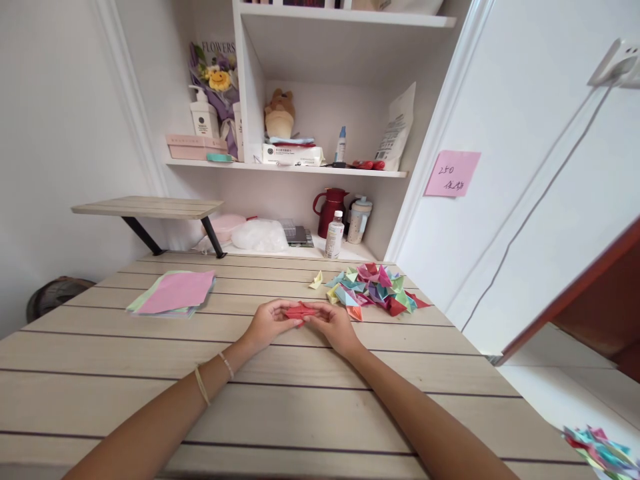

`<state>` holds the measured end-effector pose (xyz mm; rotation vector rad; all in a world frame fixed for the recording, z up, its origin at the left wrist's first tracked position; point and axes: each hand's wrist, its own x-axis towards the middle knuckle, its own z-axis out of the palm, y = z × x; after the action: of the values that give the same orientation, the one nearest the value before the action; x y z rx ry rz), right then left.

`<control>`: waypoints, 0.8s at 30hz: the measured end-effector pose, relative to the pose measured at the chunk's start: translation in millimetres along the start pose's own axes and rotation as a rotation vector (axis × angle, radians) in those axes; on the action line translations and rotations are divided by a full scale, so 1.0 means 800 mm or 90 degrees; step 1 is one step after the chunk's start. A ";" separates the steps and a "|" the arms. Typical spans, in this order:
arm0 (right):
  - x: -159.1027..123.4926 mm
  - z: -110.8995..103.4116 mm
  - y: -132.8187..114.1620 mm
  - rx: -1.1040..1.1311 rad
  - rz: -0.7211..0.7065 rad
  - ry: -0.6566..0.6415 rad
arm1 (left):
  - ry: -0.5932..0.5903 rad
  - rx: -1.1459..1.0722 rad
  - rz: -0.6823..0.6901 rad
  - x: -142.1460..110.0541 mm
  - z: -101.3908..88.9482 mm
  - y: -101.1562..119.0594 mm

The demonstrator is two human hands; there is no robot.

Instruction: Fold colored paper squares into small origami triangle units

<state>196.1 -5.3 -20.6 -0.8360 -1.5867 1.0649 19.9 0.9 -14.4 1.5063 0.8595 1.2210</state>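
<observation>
A small piece of folded red paper (300,312) is held between both hands above the middle of the wooden table (280,413). My left hand (271,322) pinches its left end between thumb and fingers. On its right end, the fingers and thumb of my right hand (336,325) are closed. Just beyond my right hand lies a heap of colourful folded paper pieces (375,290), with a pale yellow folded piece (317,280) a little apart on its left. To the left, a stack of square paper sheets (177,292) has a pink one on top.
A small raised shelf (150,207) on black legs stands at the table's back left. Behind the table, a bottle (335,235), a red jug (331,212) and a plastic bag (260,236) sit in the shelving. More folded paper (603,453) lies beyond the right edge, lower down.
</observation>
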 end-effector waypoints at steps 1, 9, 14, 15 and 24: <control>0.000 0.000 0.000 -0.033 -0.010 0.010 | 0.012 0.016 0.012 0.000 0.000 -0.001; -0.005 0.001 -0.014 -0.332 -0.126 -0.004 | 0.004 0.161 0.097 0.000 -0.002 0.008; -0.008 0.003 -0.018 -0.353 -0.124 -0.013 | -0.023 0.167 0.077 0.000 -0.004 0.006; -0.008 0.004 -0.018 -0.336 -0.112 -0.013 | -0.039 0.149 0.058 0.000 -0.004 0.004; -0.002 -0.001 -0.005 -0.115 -0.004 -0.012 | -0.095 0.070 0.026 -0.004 -0.001 0.005</control>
<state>197.5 -7.9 -17.0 -0.9433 -1.7189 0.9373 17.9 -3.2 -11.6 1.6880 0.8105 1.0889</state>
